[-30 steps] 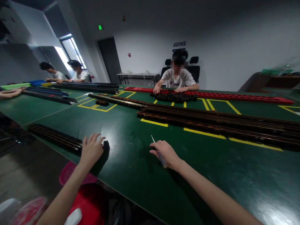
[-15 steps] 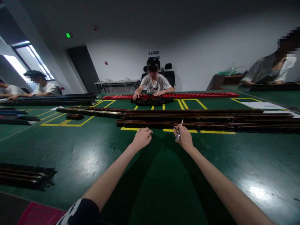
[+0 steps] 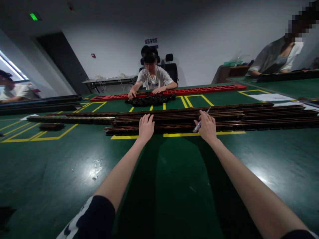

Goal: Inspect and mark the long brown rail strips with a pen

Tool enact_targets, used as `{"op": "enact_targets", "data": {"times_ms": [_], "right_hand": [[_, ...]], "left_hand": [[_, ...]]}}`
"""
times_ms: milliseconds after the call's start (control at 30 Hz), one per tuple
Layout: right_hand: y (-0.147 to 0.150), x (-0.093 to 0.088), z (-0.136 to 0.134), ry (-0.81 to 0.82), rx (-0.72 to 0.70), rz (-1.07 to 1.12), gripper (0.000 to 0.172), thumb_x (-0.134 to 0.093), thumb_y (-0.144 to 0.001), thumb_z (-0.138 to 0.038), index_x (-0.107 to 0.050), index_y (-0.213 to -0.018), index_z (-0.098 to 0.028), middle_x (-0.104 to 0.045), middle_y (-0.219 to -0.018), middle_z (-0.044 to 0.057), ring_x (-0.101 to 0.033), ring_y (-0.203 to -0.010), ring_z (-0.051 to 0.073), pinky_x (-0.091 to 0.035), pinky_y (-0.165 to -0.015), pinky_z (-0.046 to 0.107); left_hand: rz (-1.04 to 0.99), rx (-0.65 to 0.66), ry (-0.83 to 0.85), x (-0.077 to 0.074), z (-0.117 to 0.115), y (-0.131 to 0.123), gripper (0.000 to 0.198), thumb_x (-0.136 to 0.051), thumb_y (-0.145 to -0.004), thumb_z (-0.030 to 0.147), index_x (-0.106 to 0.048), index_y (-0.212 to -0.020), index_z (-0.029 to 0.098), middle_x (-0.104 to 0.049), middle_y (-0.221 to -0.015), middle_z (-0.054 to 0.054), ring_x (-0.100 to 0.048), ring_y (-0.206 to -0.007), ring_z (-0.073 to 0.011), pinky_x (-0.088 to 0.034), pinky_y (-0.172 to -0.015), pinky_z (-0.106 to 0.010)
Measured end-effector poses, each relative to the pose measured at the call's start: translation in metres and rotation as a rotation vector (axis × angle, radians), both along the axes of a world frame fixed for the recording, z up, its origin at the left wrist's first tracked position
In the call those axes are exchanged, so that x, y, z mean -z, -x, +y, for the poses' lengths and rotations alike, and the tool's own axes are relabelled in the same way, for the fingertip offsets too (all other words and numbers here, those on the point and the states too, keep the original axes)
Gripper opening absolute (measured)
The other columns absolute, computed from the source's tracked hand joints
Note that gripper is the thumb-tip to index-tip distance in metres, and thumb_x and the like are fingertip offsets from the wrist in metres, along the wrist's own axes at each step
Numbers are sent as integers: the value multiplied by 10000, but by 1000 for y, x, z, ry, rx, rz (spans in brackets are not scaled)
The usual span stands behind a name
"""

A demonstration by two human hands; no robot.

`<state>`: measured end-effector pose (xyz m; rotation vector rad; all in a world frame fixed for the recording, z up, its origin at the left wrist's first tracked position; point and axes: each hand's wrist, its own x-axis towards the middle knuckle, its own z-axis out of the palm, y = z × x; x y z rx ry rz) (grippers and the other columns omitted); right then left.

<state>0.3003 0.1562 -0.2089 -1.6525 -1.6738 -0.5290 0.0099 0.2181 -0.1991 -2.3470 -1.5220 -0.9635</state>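
Left hand (image 3: 146, 127) over the long dark strips (image 3: 171, 117) lying across the green table (image 3: 74, 156), empty, fingers loosely extended; can't tell from here if it's touching them. Right hand (image 3: 206, 126) curled round a screwdriver (image 3: 197, 127), also over the strips, tip angled away rightward. Red slotted rail (image 3: 204, 89) lies beyond, by a seated co-worker (image 3: 156, 78).

One head-worn view looks forward and down from the near side of the green surface (image 3: 62, 172), just above the person's forearms (image 3: 124, 169), facing across the dark strips (image 3: 174, 127) toward the far wall (image 3: 204, 49).
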Motion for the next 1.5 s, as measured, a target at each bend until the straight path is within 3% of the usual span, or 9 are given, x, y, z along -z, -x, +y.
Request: {"op": "enact_targets", "data": {"times_ms": [200,367,500,733,933,1100,1267,1500], "right_hand": [[0,3,17,47,-81,-9,366,-405,-891,-234,-452,-1236,-122,-652,-1086,168,-483,-1240,310,-287,-997,489],[2,7,16,2,-70,50,176,-458,-863,-214,-488,-1035,-194,-646,-1086,127,-567,-1036,288,-328,-942,443],[5,7,13,-36,-62,70,119,-466,-854,-206,-479,-971,-216,-645,-1076,113,-555,-1001,284,-326,-915,430],[1,8,7,-65,34,-5,115,-471,-861,-220,-508,-969,-203,-650,-1004,123,-543,-945,296,-304,-828,413],[-4,12,2,-199,49,18,63,-497,-828,-184,-468,-876,-214,-652,-1017,101,-533,-914,268,-292,-781,385],[1,9,-14,-279,42,52,100,-477,-822,-167,-405,-847,-230,-638,-1032,80,-529,-902,243,-289,-746,358],[3,8,-38,-278,45,46,138,-479,-801,-160,-376,-857,-233,-625,-1037,81,-515,-907,247,-284,-750,359],[-9,10,-71,-135,61,10,167,-483,-761,-147,-391,-882,-218,-607,-908,68,-517,-857,246,-277,-725,346]], "left_hand": [[55,1,73,1,18,4,398,-439,-925,346,-532,-1280,189,-570,-1296,-140,-432,-1278,-324,-245,-1110,-555],[31,-20,62,0,14,2,347,-458,-922,333,-578,-1211,185,-596,-1213,-137,-478,-1194,-305,-286,-1089,-501],[-12,-34,45,0,8,-1,329,-472,-917,327,-583,-1199,199,-594,-1199,-130,-476,-1185,-307,-296,-1078,-502],[-61,-71,-66,4,-5,-4,317,-481,-917,270,-576,-1208,187,-557,-1236,-135,-454,-1214,-307,-302,-1077,-486],[-114,-34,-211,9,-12,-7,287,-505,-911,270,-610,-1167,194,-595,-1192,-145,-493,-1168,-305,-285,-1083,-517],[-114,-8,-298,13,-23,-6,282,-525,-907,328,-619,-1141,202,-618,-1151,-126,-522,-1124,-287,-313,-1069,-486],[-81,23,-273,11,-38,-4,281,-504,-915,301,-616,-1145,185,-617,-1140,-134,-527,-1115,-286,-328,-1044,-473],[0,75,-213,9,-65,-10,281,-510,-914,330,-630,-1129,194,-632,-1116,-118,-544,-1089,-275,-368,-990,-438]]}}
